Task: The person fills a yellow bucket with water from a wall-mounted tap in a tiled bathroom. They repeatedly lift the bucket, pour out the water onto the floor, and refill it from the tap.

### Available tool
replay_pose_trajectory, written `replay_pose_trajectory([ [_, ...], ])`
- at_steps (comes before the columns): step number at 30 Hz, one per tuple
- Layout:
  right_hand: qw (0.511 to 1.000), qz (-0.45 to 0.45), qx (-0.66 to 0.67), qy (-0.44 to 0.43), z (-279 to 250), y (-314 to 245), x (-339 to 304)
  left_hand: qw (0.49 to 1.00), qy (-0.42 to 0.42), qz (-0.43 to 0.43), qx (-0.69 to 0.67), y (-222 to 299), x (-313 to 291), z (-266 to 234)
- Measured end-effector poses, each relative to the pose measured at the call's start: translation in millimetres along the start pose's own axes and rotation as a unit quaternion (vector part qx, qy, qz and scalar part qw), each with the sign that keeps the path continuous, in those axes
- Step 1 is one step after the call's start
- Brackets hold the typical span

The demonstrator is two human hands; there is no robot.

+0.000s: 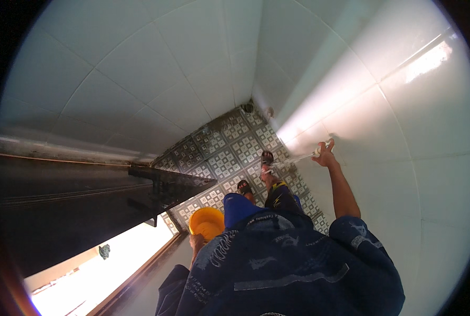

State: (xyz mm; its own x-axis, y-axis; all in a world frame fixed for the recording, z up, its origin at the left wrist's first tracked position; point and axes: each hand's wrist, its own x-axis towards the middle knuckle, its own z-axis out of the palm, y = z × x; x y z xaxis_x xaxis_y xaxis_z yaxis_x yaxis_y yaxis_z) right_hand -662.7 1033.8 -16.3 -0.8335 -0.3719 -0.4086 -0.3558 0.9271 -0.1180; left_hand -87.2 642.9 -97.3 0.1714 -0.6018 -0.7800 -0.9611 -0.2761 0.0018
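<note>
At my left side, my left hand (196,242) grips the rim of an orange-yellow plastic tub (208,222); my clothing hides part of the tub. I cannot see clearly what is inside it. My right arm reaches out to the tiled wall, where my right hand (326,155) has its fingers round a small pale tap (316,151). From the tap a thin stream of water (293,159) runs down and leftward toward my forward foot (267,166). Dark footwear is on both feet.
Pale tiled walls (192,58) meet in a corner ahead. Underfoot is a patterned tile floor (224,163), wet-looking and stained near the corner. A dark door (76,200) stands open at left, beside a bright doorway (124,258). A small round fitting (269,112) sits low in the corner.
</note>
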Motion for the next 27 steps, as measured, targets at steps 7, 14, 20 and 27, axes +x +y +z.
replay_pose_trajectory([
  [7,0.993,-0.083,0.077,0.043,0,-34,0,0.992,0.078,0.092,0.044,-64,25,17],
  [14,0.988,-0.078,0.121,0.058,-11,-18,-16,0.999,0.035,-0.002,-0.022,17,-106,24],
  [20,0.986,-0.095,0.131,0.039,-20,-27,-22,0.996,0.094,0.006,0.005,24,-129,51],
  [27,0.984,-0.113,0.114,0.075,-16,-23,-23,0.987,0.129,0.092,-0.024,71,-168,66],
])
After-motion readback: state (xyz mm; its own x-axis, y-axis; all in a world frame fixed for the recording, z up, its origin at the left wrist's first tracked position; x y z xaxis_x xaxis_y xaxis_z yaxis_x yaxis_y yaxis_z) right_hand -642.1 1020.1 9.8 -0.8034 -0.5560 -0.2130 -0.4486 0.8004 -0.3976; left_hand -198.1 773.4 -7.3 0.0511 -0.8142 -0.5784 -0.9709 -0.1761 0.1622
